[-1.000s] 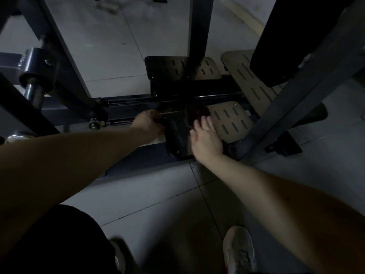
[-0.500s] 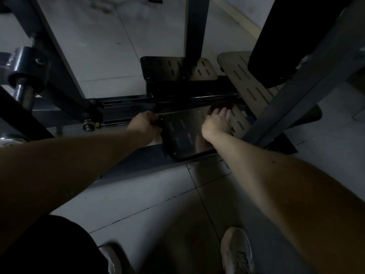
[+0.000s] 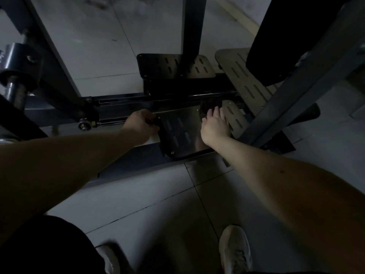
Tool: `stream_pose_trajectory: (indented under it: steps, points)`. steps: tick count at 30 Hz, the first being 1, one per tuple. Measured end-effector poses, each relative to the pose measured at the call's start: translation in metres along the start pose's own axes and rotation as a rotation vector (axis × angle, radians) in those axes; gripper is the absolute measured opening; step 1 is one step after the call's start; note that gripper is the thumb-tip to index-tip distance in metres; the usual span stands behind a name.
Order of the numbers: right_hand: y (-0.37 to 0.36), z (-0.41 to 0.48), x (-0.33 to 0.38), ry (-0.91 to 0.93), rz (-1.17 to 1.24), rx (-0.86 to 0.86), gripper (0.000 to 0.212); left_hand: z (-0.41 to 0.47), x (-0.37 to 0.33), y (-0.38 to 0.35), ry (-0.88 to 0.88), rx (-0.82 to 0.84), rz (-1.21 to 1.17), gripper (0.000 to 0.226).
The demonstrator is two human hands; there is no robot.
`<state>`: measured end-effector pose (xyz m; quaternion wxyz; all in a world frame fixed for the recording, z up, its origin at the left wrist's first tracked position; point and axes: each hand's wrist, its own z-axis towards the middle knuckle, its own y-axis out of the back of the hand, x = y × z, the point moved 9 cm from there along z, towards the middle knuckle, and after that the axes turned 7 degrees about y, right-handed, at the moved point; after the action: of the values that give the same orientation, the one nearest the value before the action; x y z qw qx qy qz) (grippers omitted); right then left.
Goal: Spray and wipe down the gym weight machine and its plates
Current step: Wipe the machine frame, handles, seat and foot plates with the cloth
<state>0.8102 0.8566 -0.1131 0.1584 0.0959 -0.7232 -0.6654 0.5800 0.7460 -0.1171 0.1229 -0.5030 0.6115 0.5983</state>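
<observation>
The weight machine [image 3: 296, 95] was a dark steel frame standing on the tiled floor [image 3: 158, 204]. Its near plate [image 3: 181, 133], black, glossy and slotted, lay low and a little tilted. A dark cloth [image 3: 207, 105] lay at its far right corner, just beside a paler slotted plate [image 3: 235, 117].

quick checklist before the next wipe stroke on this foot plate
1. Plate steadied: left hand grips the left edge of the foot plate: ok.
2. The cloth sits under the fingertips of the right hand: ok.
3. Right fingers straight, pressing down: ok.
4. Plate wet with spray: cannot tell, too dark.
5. Spray bottle to hand: cannot tell, not in view.
</observation>
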Motion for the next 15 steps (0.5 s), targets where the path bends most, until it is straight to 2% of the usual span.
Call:
stream_pose_trajectory:
  steps: [2, 6, 9, 11, 15]
  points:
    - [-0.006, -0.007, 0.029, 0.082, 0.046, -0.014, 0.055, 0.001, 0.002, -0.001, 0.01, 0.011, -0.026, 0.027]
    - [-0.017, -0.084, 0.087, 0.518, 0.107, 0.007, 0.052, 0.001, 0.006, 0.0, 0.004, -0.013, -0.036, 0.025]
    - [-0.014, -0.123, 0.089, 0.745, 0.125, 0.082, 0.05, 0.001, 0.006, 0.003, -0.038, -0.039, 0.022, 0.026]
    - [-0.006, -0.107, 0.07, 0.724, 0.063, 0.048, 0.049, 0.002, 0.003, 0.002, -0.04, -0.041, 0.012, 0.025]
    - [0.004, -0.026, 0.014, 0.274, -0.114, 0.004, 0.052, 0.0, 0.003, 0.001, 0.003, -0.012, 0.023, 0.026]
